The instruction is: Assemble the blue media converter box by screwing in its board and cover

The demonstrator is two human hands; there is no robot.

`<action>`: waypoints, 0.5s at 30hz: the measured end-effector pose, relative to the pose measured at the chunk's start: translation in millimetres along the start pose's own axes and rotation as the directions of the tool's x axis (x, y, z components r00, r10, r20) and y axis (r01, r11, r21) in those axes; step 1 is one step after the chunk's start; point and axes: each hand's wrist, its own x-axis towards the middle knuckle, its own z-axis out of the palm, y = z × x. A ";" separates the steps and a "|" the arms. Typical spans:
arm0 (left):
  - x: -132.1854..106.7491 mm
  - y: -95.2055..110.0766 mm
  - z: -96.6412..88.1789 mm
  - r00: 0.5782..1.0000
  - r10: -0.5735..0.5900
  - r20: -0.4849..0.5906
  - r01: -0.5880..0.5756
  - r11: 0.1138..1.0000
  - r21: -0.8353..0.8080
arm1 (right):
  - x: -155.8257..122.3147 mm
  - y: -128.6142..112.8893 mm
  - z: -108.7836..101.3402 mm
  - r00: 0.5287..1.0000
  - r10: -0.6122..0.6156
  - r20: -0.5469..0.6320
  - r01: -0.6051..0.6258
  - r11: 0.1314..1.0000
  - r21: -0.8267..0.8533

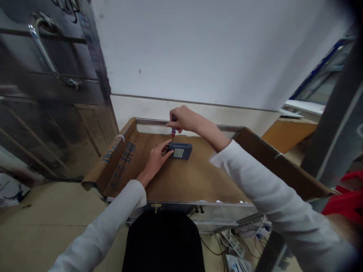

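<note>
A small dark grey box point(185, 152) with a row of vent slots and a pale label lies on the brown cardboard table top point(187, 181). My left hand point(159, 155) grips the left end of this box, thumb on the near side and fingers on the far side. Above that same end, my right hand point(184, 119) is closed around the handle of a screwdriver point(173, 131) with a red and clear part. The screwdriver stands nearly upright, its shaft pointing down at the box's left corner. Whether its tip sits in a screw is too small to see.
Cardboard flaps rise at the table's left side point(119, 158) and right side point(272, 162). A white wall point(193, 56) stands behind, with a metal door point(51, 75) at left. Power strips point(236, 245) and cables lie on the floor at lower right. Something red point(346, 196) shows at far right.
</note>
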 end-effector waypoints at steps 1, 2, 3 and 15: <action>0.1 -0.3 0.0 1.000 0.001 0.000 -0.001 1.000 -0.002 | 0.9 -4.6 1.2 0.999 0.038 -0.037 -0.040 0.997 -0.061; 0.1 -0.6 0.0 1.000 0.002 -0.001 -0.002 1.000 -0.005 | 1.6 -9.1 2.6 0.994 0.070 -0.090 -0.081 0.988 -0.131; 0.1 -0.8 0.0 1.000 0.002 -0.004 -0.002 1.000 -0.006 | 1.9 -13.2 4.2 0.984 0.094 -0.152 -0.124 0.972 -0.200; 0.0 0.5 -0.8 1.000 -0.018 0.023 0.019 0.999 -0.030 | -18.1 8.0 -5.5 0.995 0.023 0.102 -0.031 0.997 0.077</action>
